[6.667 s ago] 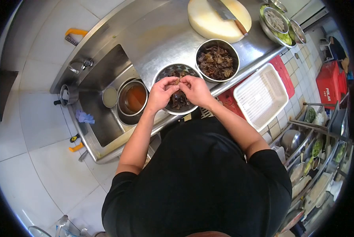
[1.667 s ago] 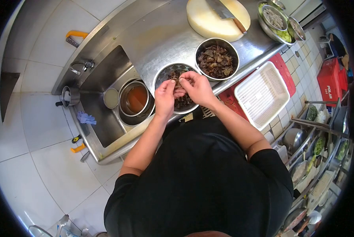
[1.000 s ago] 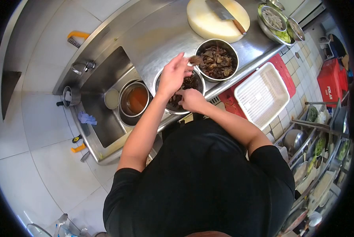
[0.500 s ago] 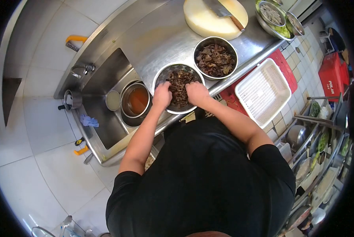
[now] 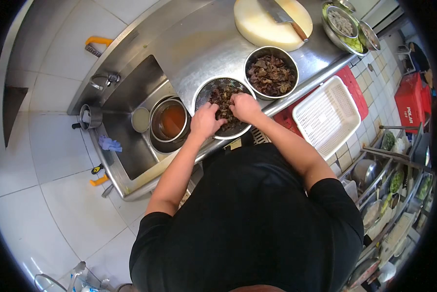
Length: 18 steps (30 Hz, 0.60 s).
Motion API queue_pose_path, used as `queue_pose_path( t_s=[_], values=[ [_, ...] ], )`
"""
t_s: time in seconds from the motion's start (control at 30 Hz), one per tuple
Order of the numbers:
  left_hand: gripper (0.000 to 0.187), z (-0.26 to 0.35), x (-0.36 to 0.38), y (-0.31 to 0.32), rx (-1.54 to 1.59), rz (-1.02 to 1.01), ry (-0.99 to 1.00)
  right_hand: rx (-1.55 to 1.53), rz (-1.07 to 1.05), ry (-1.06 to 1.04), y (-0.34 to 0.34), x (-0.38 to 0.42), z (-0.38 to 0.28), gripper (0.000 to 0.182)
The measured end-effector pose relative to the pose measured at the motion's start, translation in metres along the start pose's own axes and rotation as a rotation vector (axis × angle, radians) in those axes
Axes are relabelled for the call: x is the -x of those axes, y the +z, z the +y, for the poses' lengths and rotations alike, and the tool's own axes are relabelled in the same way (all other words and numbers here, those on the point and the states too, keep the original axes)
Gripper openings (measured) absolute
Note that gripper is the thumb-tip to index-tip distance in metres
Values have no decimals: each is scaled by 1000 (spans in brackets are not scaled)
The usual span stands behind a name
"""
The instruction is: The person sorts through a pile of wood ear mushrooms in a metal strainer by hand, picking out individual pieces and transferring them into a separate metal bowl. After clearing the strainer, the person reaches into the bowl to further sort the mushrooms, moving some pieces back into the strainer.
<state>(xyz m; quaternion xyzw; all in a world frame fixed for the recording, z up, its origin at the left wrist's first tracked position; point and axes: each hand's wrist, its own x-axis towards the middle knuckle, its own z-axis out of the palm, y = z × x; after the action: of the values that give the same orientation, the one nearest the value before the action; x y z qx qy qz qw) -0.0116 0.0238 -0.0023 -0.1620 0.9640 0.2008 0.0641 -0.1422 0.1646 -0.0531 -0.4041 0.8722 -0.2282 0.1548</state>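
While left hand and right hand touch dark pieces, grips are unclear | pot at colander's 2 o'clock | nudge could spill pieces

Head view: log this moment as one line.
left hand: at dark pieces in colander | right hand: at same pieces | bowl: beside colander, similar pieces inside | knife: on board

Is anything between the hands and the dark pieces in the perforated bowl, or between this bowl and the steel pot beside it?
No visible obstacle. The left hand and right hand are both at the dark pieces in the perforated bowl, and the steel pot stands right next to it.
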Motion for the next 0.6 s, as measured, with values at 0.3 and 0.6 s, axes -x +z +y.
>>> queue_pose_path(
  t_s=[0.3, 0.6],
  values=[
    [20, -26, -14, 23, 304, 171, 54, -211, -3, 101, -41, 13, -15, 34],
    [31, -20, -6, 17, 53, 68, 46, 105, 10, -136, 6, 11, -20, 28]
  ],
)
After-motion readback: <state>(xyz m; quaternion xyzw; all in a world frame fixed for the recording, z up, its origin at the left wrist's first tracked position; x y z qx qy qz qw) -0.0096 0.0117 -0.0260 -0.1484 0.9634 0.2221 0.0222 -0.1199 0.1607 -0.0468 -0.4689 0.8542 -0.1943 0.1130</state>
